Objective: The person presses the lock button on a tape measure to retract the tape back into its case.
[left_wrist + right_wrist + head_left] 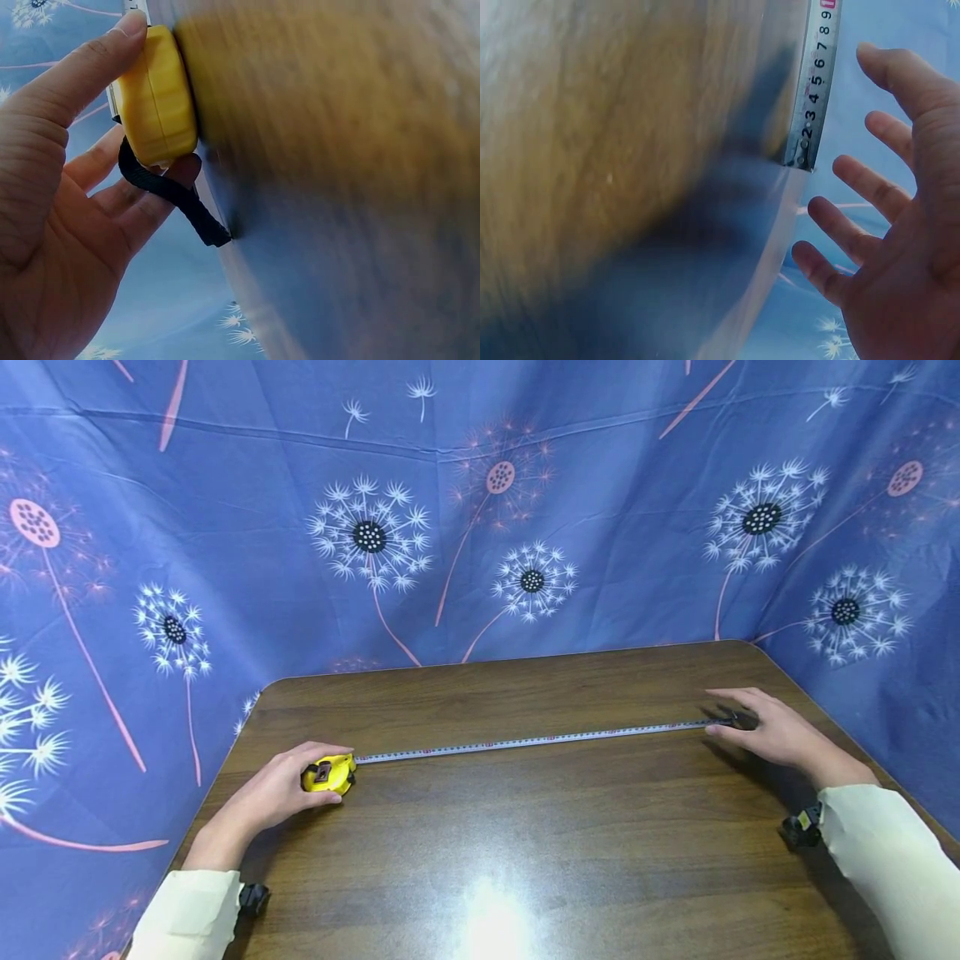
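Note:
A yellow tape measure (330,774) lies at the left of the table, gripped by my left hand (279,787) between thumb and fingers. From its case (159,97) dangles a black wrist strap (176,193). The printed metal blade (525,742) is pulled out in a long straight line toward the right. Around its hook end (731,721), my right hand (780,735) hovers with thumb and fingers apart. In the right wrist view the spread fingers (881,191) stand clear of the blade (815,86), whose first numbers show.
Both hands work over a brown wood-grain table (600,827) with rounded far corners. A blue dandelion-print cloth (637,568) hangs behind it and along both sides. Light glares on the table's near middle. Black wrist cameras (255,899) sit at the sleeve cuffs.

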The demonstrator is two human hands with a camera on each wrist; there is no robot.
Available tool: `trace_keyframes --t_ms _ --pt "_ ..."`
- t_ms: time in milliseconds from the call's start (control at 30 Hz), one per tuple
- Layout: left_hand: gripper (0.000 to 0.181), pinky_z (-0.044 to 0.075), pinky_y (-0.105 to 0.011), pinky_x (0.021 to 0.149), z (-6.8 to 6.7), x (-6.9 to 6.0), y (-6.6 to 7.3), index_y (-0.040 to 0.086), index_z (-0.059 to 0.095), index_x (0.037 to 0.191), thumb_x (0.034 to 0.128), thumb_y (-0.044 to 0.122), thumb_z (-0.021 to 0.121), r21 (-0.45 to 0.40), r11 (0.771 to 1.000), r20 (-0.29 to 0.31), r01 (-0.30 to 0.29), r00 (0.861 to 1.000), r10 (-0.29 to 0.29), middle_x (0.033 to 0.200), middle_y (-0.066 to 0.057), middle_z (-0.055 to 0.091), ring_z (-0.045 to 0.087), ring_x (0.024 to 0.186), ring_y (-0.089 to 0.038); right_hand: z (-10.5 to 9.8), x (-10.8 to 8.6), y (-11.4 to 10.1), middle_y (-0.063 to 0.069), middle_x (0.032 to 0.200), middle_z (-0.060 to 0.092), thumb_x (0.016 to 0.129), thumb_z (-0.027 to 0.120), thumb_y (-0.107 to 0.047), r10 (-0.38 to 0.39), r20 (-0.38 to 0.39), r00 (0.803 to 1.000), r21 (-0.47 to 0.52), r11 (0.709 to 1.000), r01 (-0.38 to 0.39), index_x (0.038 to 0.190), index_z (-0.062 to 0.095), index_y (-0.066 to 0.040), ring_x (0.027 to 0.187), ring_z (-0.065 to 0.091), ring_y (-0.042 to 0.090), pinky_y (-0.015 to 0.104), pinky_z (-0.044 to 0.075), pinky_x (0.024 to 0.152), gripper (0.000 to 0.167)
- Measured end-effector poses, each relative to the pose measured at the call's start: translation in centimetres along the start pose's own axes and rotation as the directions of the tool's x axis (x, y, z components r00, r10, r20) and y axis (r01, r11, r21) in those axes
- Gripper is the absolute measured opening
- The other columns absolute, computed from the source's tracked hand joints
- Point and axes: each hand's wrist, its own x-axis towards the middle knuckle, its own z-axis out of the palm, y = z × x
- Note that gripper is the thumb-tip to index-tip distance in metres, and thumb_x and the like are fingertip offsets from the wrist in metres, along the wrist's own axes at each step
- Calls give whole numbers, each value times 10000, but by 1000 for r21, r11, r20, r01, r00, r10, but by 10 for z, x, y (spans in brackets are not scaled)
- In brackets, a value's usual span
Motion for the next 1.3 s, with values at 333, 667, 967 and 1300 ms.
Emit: trace_keyframes --t_ms 333,667,967,1300 --pt "612 504 -496 938 -1 -2 4 212 664 1371 807 188 902 7 1000 6 -15 1000 15 1293 3 650 629 1144 -213 -1 -3 12 304 1305 577 886 823 -267 8 -10 1000 -21 1000 -8 1372 600 -16 1221 494 506 651 375 924 591" --pt "508 509 -525 940 -3 -5 9 173 712 1301 825 193 889 12 1000 15 -9 1000 8 1313 -47 646 629 1177 -285 0 -6 16 304 1343 565 908 807 -290 36 30 999 -37 999 -35 1390 598 -46 1228 494 528 674 387 915 579" --pt "489 491 -561 961 -4 -4 12 209 718 1326 859 218 861 49 999 49 17 999 -20 1365 -99 617 604 1222 -354 1 -7 14 316 1327 579 904 810 -238 16 30 999 -37 999 -15 1371 602 -16 1218 503 535 668 387 923 556" --pt "424 509 -542 907 -6 -5 14 235 722 1312 900 217 821 65 998 63 -9 998 4 1338 -90 612 626 1164 -339 5 -6 12 294 1314 598 896 816 -164 6 43 999 -45 999 -4 1361 610 -20 1196 530 515 652 411 901 529"
